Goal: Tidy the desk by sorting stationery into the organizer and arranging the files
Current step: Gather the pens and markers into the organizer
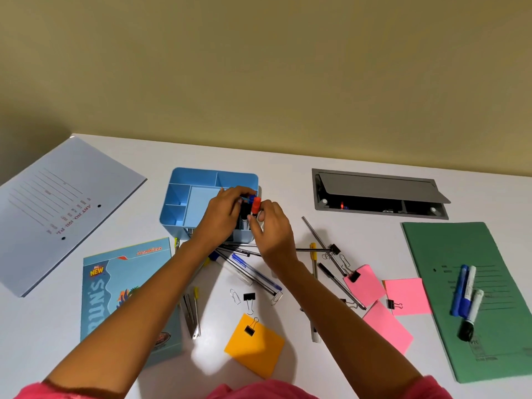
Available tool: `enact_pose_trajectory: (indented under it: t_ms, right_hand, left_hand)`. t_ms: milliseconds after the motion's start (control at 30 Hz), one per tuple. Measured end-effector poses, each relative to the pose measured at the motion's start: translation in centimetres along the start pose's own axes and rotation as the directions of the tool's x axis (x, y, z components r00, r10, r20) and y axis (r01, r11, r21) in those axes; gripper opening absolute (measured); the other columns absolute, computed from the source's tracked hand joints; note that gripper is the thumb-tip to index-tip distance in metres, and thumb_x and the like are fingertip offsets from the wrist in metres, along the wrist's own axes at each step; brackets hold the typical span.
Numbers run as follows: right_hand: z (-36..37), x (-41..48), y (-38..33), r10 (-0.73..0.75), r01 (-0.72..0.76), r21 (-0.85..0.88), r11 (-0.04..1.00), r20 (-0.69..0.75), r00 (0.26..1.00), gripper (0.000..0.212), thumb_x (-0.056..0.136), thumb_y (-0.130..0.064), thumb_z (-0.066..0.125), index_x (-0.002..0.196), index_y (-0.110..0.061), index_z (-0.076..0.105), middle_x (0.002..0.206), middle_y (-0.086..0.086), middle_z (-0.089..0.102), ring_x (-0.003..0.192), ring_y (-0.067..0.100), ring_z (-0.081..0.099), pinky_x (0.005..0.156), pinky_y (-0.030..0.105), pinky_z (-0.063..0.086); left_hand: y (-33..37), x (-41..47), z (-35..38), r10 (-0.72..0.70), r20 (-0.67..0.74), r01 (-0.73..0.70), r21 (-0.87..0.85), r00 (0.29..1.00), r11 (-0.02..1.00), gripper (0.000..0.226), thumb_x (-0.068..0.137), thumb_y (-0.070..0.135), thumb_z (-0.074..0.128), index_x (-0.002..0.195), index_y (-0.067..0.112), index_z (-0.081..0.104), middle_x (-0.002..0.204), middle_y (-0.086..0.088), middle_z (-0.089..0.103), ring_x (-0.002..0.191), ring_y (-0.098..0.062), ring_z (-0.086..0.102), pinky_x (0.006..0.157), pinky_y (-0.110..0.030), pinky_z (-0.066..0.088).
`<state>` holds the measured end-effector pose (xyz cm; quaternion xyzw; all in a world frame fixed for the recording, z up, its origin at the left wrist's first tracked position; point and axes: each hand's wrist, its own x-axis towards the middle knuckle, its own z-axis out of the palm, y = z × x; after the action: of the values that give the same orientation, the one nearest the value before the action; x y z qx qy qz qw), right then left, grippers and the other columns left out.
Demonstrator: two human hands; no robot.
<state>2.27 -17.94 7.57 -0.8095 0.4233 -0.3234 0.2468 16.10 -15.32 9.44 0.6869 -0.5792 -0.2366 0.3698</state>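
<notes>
Nearest lay one orange note (254, 345), then a blue booklet (126, 289) marked "ALL NEW" and three pink notes (407, 296). Three pens (467, 295) rested on the green file (489, 335). Both arms reached forward over the blue organizer's (187, 197) near right corner. The left hand (221, 214) curled its fingers round a blue-capped marker (252, 198), and the right hand (270, 226) pinched a red-capped marker (255, 205). Farther left, a white file (57, 208) read "ART NO. 1011 P.L.".
</notes>
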Motion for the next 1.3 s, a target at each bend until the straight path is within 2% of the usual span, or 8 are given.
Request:
enact_pose_trajectory:
  t_ms: [133, 333, 533, 667, 767, 933, 1067, 1300]
  right_hand:
    - [-0.2, -0.2, -0.8, 0.099, -0.099, 0.011, 0.995, 0.011, 0.995, 0.03, 0.091, -0.011, 0.057, 0.12, -0.004, 0.049, 0.099, 0.007, 0.054, 0.087, 0.019, 0.054, 0.076, 0.031, 0.048]
    - [0.0, -0.2, -1.4, 0.036, -0.034, -0.032, 0.999, 0.071, 0.997, 0.061, 0.091, 0.001, 0.052, 0.147, -0.007, 0.028, 0.151, 0.01, 0.034, 0.137, 0.021, 0.036, 0.113, 0.036, 0.032]
    - [1.6, -1.7, 0.4, -0.079, 0.089, -0.313, 0.946, 0.046, 0.996, 0.064, 0.088, -0.016, 0.06, 0.144, -0.004, 0.03, 0.146, 0.012, 0.042, 0.133, 0.024, 0.043, 0.106, 0.037, 0.042]
    - [2.4, -3.6, 2.1, -0.018, 0.025, -0.313, 0.949, 0.028, 0.999, 0.053, 0.094, -0.03, 0.049, 0.142, -0.009, 0.038, 0.147, 0.011, 0.042, 0.135, 0.021, 0.041, 0.113, 0.03, 0.03]
    - [1.3, -5.1, 2.5, -0.041, 0.026, -0.288, 0.957, -0.044, 0.998, 0.04, 0.099, -0.02, 0.042, 0.135, -0.004, 0.047, 0.139, 0.014, 0.05, 0.13, 0.023, 0.047, 0.113, 0.028, 0.03]
    - [-2.9, -7.5, 6.9, 0.044, -0.102, -0.349, 0.932, -0.17, 0.984, 0.024, 0.097, -0.002, 0.045, 0.115, 0.004, 0.059, 0.123, 0.019, 0.059, 0.118, 0.03, 0.054, 0.099, 0.035, 0.047]
    - [-8.6, -9.8, 11.1, 0.364, -0.454, -0.187, 0.871, -0.374, 0.853, 0.036, 0.09, 0.0, 0.053, 0.125, -0.008, 0.05, 0.12, 0.009, 0.052, 0.111, 0.02, 0.047, 0.091, 0.015, 0.034]
    - [-17.3, -14.8, 17.5, 0.591, -0.77, -0.024, 0.638, -0.626, 0.509, 0.031, 0.084, 0.011, 0.057, 0.115, 0.006, 0.055, 0.11, 0.022, 0.057, 0.104, 0.034, 0.054, 0.085, 0.026, 0.043]
  left_hand:
    - [1.1, -0.4, 0.2, -0.169, 0.0, 0.167, -0.155, 0.986, 0.974, 0.036, 0.099, 0.005, 0.036, 0.114, 0.025, 0.061, 0.11, 0.006, 0.063, 0.099, -0.009, 0.056, 0.08, 0.001, 0.037]
    - [2.2, -0.5, 0.6, -0.269, -0.015, 0.249, -0.331, 0.963, 0.91, 0.033, 0.104, 0.028, 0.029, 0.114, 0.025, 0.06, 0.109, 0.005, 0.064, 0.094, 0.009, 0.056, 0.074, 0.004, 0.036]
    - [2.7, -0.2, 1.1, -0.303, -0.031, 0.263, -0.419, 0.952, 0.869, 0.053, 0.101, 0.046, 0.015, 0.118, 0.026, 0.061, 0.108, 0.002, 0.066, 0.098, -0.003, 0.059, 0.081, -0.011, 0.039]
    - [3.2, -0.5, 1.6, -0.23, 0.01, 0.221, -0.316, 0.973, 0.923, 0.038, 0.102, 0.038, 0.03, 0.112, 0.023, 0.064, 0.095, -0.003, 0.064, 0.086, -0.007, 0.061, 0.073, -0.012, 0.045]
    - [2.7, -1.0, 2.2, -0.105, 0.006, 0.105, -0.12, 0.994, 0.987, 0.019, 0.095, 0.018, 0.053, 0.109, 0.02, 0.066, 0.105, 0.0, 0.061, 0.097, -0.015, 0.057, 0.085, -0.027, 0.045]
    - [1.8, -2.1, 2.9, -0.061, -0.009, 0.061, -0.033, 0.998, 0.998, 0.018, 0.093, 0.008, 0.054, 0.107, 0.015, 0.062, 0.103, -0.004, 0.06, 0.089, -0.022, 0.058, 0.076, -0.031, 0.043]
    - [1.6, -2.4, 3.1, -0.045, -0.046, 0.045, -0.002, 0.998, 0.999, 0.021, 0.094, 0.005, 0.05, 0.109, 0.013, 0.062, 0.103, -0.008, 0.06, 0.089, -0.025, 0.06, 0.078, -0.033, 0.044]
    - [1.3, -2.5, 3.6, -0.013, -0.073, 0.017, 0.053, 0.997, 0.998, 0.021, 0.098, 0.01, 0.044, 0.111, 0.012, 0.06, 0.103, -0.011, 0.059, 0.087, -0.027, 0.061, 0.077, -0.034, 0.044]
